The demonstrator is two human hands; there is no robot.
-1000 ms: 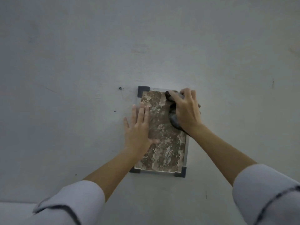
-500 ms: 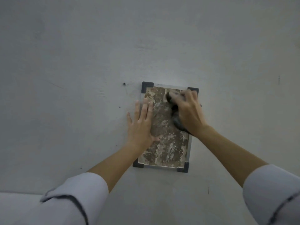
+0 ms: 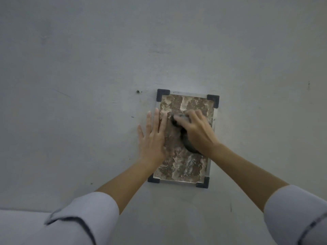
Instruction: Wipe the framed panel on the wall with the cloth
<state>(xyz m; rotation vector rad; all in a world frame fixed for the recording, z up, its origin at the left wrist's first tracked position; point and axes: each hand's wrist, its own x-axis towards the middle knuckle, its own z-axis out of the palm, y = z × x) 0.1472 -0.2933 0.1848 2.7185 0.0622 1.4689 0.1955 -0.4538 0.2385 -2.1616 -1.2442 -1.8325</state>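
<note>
A small framed panel (image 3: pixel 185 167) hangs on the grey wall, with a mottled brown and white face, a thin metal frame and black corner pieces. My right hand (image 3: pixel 198 131) is shut on a dark grey cloth (image 3: pixel 189 145) and presses it against the middle of the panel. The cloth shows below my palm and under my fingertips. My left hand (image 3: pixel 154 137) lies flat with fingers spread, half on the panel's left edge and half on the wall.
The plain grey wall (image 3: pixel 88 68) fills the view. A small dark screw hole (image 3: pixel 137 91) sits just left of the panel's top left corner. A pale ledge or floor strip (image 3: pixel 21 220) shows at the bottom left.
My right hand with the cloth has slid down and left from the panel's top right corner to its middle. The top right corner piece is now uncovered. My left hand has stayed put.
</note>
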